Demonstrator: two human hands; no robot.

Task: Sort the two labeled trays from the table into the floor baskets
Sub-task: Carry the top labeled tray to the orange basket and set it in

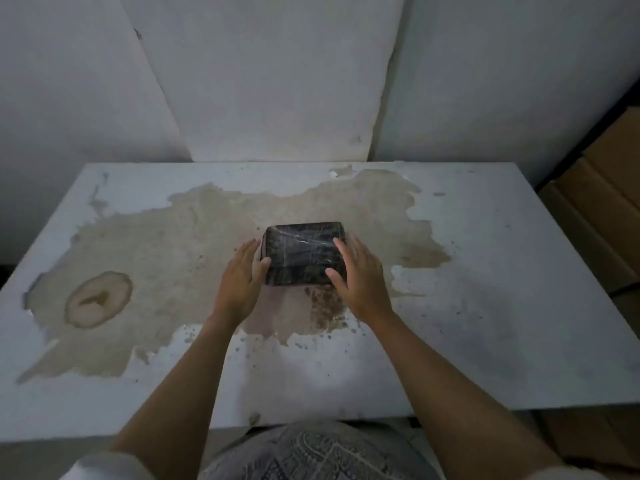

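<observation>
Two pale wall panels are standing behind everything, leaning together at the back and taking up the whole upper part of the scene. In front of them one white table is stretching nearly the full width, its paint worn away in one big tan patch across the middle, with one darker ring stain sitting toward the left end. Off to the right, brown cardboard boxes are stacking up beside the table; I am counting at least three, though the dim corner is making it hard to be sure.

Only one tray is showing on the table: a dark rectangular one wrapped in shiny clear film, lying flat near the centre of the worn patch. No label is readable on it from here.

Two bare forearms are reaching in from the near edge. The left hand is flattening against the tray's left side, fingers straight and close together, thumb touching the near left corner. The right hand is doing the same on the right side, fingers together along the edge, thumb resting on the near right corner. The tray is sitting squeezed between both palms, still down on the tabletop as far as I can tell.

At the bottom, a patterned grey garment is showing at the person's waist.
</observation>
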